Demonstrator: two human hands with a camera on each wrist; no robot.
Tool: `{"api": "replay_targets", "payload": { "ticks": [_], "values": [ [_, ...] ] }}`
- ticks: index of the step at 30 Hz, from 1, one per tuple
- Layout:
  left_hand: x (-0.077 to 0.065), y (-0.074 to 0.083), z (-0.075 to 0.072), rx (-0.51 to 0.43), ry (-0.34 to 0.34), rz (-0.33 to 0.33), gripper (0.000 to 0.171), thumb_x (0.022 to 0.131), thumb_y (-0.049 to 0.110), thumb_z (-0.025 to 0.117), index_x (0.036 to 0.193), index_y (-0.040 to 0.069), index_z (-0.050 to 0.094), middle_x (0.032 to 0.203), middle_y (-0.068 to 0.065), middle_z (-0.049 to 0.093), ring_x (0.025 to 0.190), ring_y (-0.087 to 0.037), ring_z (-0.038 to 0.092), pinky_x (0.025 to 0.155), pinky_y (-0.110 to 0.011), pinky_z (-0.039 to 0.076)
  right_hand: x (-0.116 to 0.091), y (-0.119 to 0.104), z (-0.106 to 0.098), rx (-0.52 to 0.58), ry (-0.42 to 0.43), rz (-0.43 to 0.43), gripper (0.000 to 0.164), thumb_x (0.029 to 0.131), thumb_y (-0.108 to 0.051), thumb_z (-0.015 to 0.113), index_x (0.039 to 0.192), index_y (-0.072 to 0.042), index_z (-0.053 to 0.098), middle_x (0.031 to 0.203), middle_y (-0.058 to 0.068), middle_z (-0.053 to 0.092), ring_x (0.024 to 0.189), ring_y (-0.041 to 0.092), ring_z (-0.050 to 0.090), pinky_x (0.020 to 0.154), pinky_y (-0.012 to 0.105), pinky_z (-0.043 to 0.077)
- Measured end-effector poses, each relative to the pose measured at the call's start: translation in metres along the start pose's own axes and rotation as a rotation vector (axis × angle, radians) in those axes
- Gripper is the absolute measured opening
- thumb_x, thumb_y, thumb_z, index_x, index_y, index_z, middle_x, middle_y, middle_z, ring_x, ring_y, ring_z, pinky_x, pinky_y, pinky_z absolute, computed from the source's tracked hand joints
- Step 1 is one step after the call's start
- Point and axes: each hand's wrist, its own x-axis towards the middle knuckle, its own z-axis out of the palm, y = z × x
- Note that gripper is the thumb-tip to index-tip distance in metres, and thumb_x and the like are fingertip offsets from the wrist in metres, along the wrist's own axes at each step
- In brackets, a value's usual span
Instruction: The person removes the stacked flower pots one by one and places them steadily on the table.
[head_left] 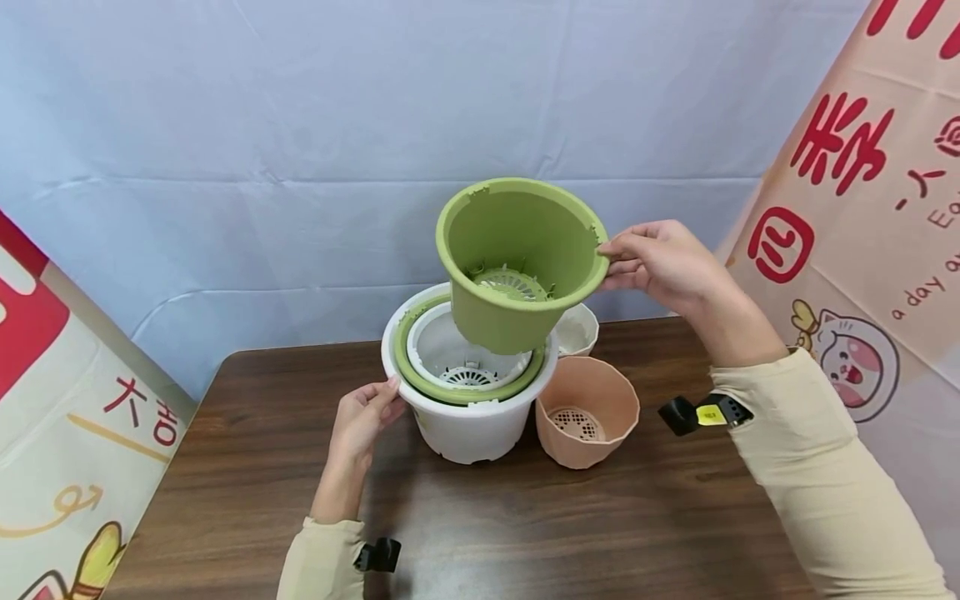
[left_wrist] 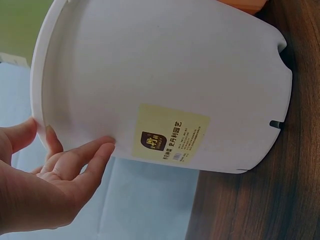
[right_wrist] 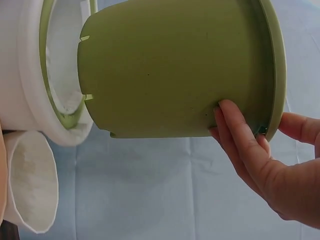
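My right hand (head_left: 660, 260) pinches the rim of a green flower pot (head_left: 498, 321), thumb at the lip and fingers along the outer wall. The pot hangs tilted above a nested stack, and slots show in its bottom. Below it stands a large white pot (head_left: 468, 433) with a yellowish label (left_wrist: 170, 135) on its side. Inside that sit another green pot (head_left: 408, 362) and a smaller white pot (head_left: 431, 337) with a slotted base. At the left of the large white pot, my left hand (head_left: 365, 417) grips the rim between thumb and fingers.
A peach faceted pot (head_left: 581, 446) stands on the wooden table (head_left: 300, 500), right of the stack. Behind it is a small white pot (head_left: 587, 333). A pale cloth (head_left: 300, 167) hangs behind the table, with printed sheets (head_left: 847, 275) at both sides.
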Motion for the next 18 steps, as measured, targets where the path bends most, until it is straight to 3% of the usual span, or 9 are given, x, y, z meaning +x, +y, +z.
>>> {"api": "replay_targets", "payload": {
  "ticks": [18],
  "values": [
    [0.000, -0.001, 0.000, -0.005, -0.002, -0.003, 0.022, 0.091, 0.012, 0.057, 0.095, -0.010, 0.055, 0.079, -0.002, 0.065, 0.075, -0.007, 0.064, 0.082, -0.032, 0.051, -0.010, -0.008, -0.057, 0.066, 0.034, -0.052, 0.013, 0.088, 0.004, 0.055, 0.082, 0.006, 0.066, 0.079, 0.016, 0.064, 0.070, 0.023, 0.065, 0.066, 0.034, 0.056]
  ]
}}
